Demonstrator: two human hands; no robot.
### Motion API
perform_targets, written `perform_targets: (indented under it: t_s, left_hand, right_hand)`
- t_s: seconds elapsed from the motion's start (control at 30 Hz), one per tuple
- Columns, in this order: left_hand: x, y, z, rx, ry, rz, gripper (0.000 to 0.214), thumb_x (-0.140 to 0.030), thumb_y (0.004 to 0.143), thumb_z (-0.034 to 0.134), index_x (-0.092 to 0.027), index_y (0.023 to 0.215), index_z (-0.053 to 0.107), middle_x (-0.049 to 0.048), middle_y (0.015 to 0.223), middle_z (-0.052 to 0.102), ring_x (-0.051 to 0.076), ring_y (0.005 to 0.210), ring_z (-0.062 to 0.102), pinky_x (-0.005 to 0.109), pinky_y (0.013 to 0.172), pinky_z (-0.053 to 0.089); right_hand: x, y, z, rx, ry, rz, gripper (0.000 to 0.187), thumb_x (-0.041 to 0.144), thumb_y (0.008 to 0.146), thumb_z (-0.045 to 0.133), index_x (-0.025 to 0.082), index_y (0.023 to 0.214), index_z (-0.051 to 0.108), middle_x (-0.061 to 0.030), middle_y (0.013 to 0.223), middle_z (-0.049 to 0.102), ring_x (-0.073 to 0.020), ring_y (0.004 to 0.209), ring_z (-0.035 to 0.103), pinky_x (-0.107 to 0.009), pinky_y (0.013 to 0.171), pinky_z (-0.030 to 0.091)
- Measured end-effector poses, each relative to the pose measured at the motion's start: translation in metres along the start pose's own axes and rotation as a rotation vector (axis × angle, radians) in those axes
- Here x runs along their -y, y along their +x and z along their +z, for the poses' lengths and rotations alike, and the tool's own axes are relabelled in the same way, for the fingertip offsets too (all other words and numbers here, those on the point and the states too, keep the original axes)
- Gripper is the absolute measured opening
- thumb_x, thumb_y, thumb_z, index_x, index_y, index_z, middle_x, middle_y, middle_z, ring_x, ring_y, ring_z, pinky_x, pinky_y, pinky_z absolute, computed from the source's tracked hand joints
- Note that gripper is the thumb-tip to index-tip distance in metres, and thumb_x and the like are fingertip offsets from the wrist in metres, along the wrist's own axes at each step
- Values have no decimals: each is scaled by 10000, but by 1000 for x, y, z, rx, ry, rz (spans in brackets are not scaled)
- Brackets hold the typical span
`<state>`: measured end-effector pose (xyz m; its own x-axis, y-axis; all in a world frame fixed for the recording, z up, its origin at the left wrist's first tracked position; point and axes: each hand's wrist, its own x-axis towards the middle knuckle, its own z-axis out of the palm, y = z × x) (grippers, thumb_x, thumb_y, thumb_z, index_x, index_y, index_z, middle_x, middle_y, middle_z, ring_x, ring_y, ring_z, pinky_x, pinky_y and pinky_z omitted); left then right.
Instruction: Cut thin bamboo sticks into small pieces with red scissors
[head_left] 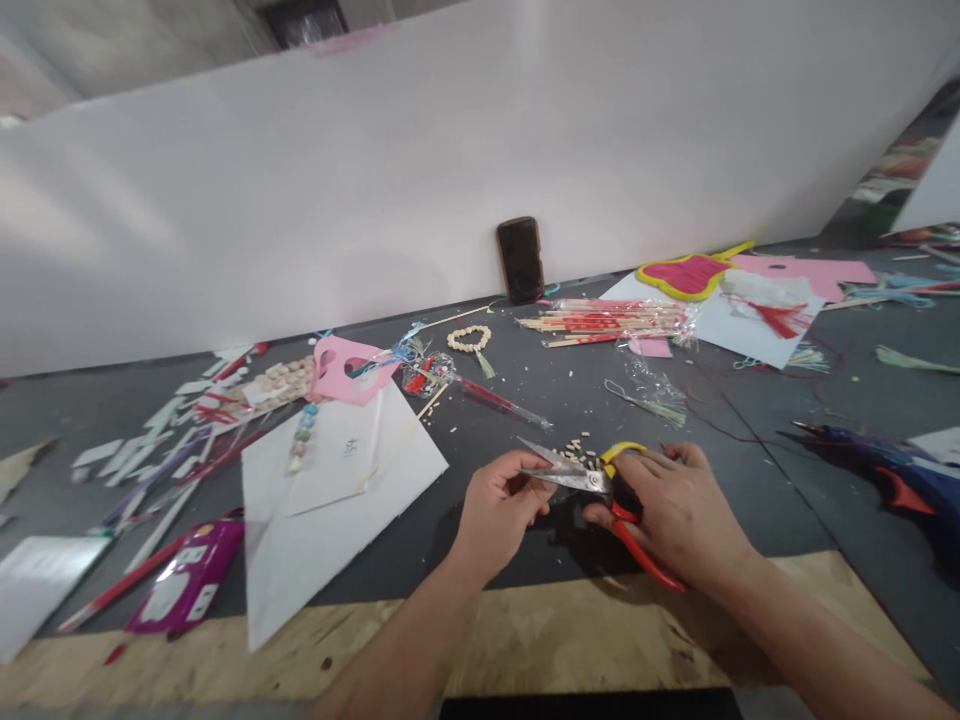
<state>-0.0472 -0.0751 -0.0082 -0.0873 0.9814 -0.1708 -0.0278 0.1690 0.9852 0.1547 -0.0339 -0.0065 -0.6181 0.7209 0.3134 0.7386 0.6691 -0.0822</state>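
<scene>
My right hand (691,512) grips a pair of scissors (591,481) by its red and yellow handles. The blades are spread and point left, toward my left hand (491,512). That hand is closed in a pinch right at the blades; whatever sits between its fingertips is too small or hidden to make out. Just beyond the scissors, several short pale cut pieces (579,447) are scattered on the dark table (517,400). A loop of pale beads with a tassel (469,340) lies farther back.
A phone (520,260) leans on the white partition (360,200). Wooden sticks (615,318) in plastic lie behind my right hand. White paper (405,450), a purple packet (187,580) and mixed craft bits are at left. A dark blue glue gun (892,465) lies at right.
</scene>
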Motion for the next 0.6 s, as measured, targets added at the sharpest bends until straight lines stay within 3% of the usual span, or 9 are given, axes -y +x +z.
perform_targets:
  t_s: [0.23, 0.6]
  left_hand:
    - [-1, 1, -1, 4, 7, 69, 67, -214, 700, 662, -163, 736, 685, 15, 785, 638, 74, 504, 552, 186, 455, 413]
    - [-1, 2, 1, 24, -12, 33, 83, -215, 689, 665, -144, 723, 692, 16, 766, 629, 55, 459, 528, 173, 415, 390]
  right_hand:
    - [2, 2, -2, 37, 33, 32, 390, 559, 770, 544, 187, 874, 490, -74, 876, 644, -250, 824, 580, -408, 784, 273]
    - [-3, 0, 1, -3, 34, -3, 327, 517, 845, 472, 192, 829, 503, -54, 774, 660, -219, 750, 599, -385, 773, 265]
